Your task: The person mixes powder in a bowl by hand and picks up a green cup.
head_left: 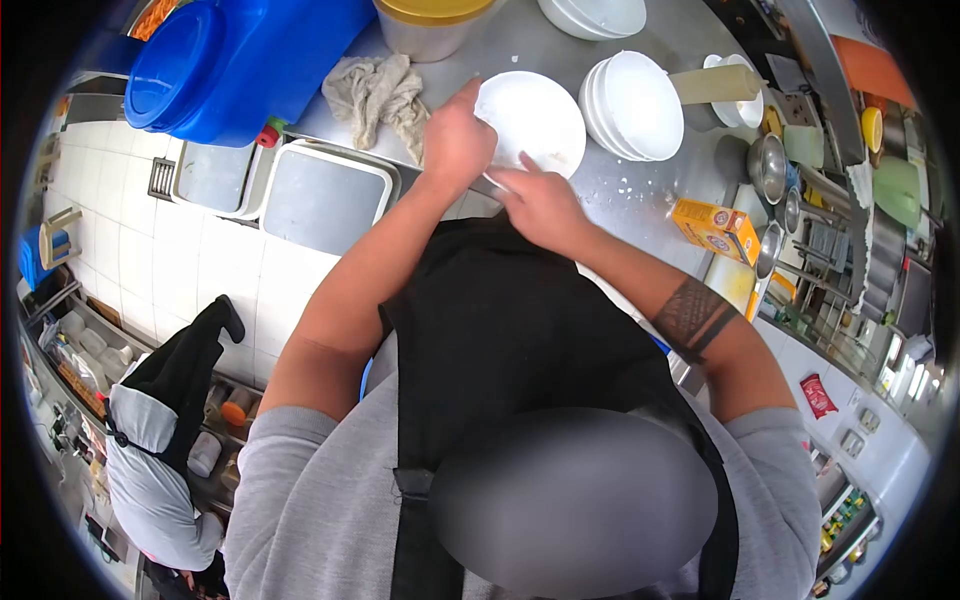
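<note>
Now both hands are on one white dish [530,115], right at the near edge of the steel worktop [550,55]! On its left side, the left hand [462,140] has the rim, fingers closed against it, one finger stretched along the edge. Down at the near rim, the right hand [540,205] grips too, thumb up over the dish, its other fingers partly hidden. Faint brownish marks show inside the dish, close to that thumb.

Just to the right, a stack of white bowls [640,105] leans over; whether it touches the dish, I can't tell. More bowls [595,15] sit farther from the near edge, and drops of liquid [628,190] dot the metal. Over by the worktop's right-hand near edge, there's a yellow box [715,230]. To the left, a crumpled cloth [375,95] lies by the near edge, a gold-lidded tub [430,35] behind it, and a big blue container [255,65] takes the left end.
</note>
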Available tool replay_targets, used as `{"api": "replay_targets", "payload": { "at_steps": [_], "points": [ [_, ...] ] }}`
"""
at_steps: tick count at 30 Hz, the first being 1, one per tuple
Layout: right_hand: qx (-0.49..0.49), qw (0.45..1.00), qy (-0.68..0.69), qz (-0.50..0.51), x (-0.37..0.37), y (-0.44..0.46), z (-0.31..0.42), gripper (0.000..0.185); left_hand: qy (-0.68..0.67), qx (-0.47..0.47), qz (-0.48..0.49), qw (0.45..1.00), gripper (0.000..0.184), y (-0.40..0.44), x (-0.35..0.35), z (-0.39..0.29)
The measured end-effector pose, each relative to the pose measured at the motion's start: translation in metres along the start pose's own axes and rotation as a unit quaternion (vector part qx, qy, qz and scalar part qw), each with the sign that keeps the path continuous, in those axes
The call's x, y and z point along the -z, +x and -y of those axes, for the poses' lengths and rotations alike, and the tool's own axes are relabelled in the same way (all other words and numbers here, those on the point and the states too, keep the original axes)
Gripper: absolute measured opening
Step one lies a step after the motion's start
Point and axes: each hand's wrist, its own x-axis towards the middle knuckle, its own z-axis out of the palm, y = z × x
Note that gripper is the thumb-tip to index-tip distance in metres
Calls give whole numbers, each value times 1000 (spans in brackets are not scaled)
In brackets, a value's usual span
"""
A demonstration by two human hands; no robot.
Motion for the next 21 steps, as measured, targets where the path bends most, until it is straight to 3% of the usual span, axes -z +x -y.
{"api": "replay_targets", "payload": {
  "at_steps": [1, 2, 5, 7, 8, 10, 11, 13, 16, 20, 21],
  "points": [
    [104, 993, -43, -22, 6, -10, -26, 34, 3, -11, 3, 1000, 57, 2, 0, 2],
    [140, 974, -173, 51, 27, -13, -50, 39, 6, -20, 8, 1000, 58, 1, -2, 3],
    [151, 945, -277, 85, 55, -9, -53, 41, 3, -21, -7, 1000, 57, 0, -5, 1],
    [68, 947, -306, 75, 23, -7, -39, 40, 7, -13, -2, 1000, 57, 1, -6, -1],
    [23, 981, -188, 33, 5, -5, -19, 40, 10, -5, 2, 1000, 57, 1, -6, -1],
    [-88, 994, -57, 14, -11, 13, 18, 40, 1, -5, 5, 1000, 57, 3, -6, -2],
    [-88, 994, -56, 15, -11, 11, 16, 40, -7, -5, 9, 1000, 56, 3, -5, -1],
    [-35, 999, 8, 16, -2, 5, 4, 40, -6, -9, 24, 1000, 56, 3, 0, -2],
    [219, 959, -177, -24, 38, -9, -53, 39, -17, -15, 38, 999, 57, 5, 1, -5],
    [186, 949, -253, -30, 23, -5, -38, 34, 2, -1, 38, 999, 57, 5, 1, -11],
    [47, 982, -183, 8, 10, 1, -2, 32, 2, -2, 39, 999, 57, 6, 0, -10]
  ]
}}
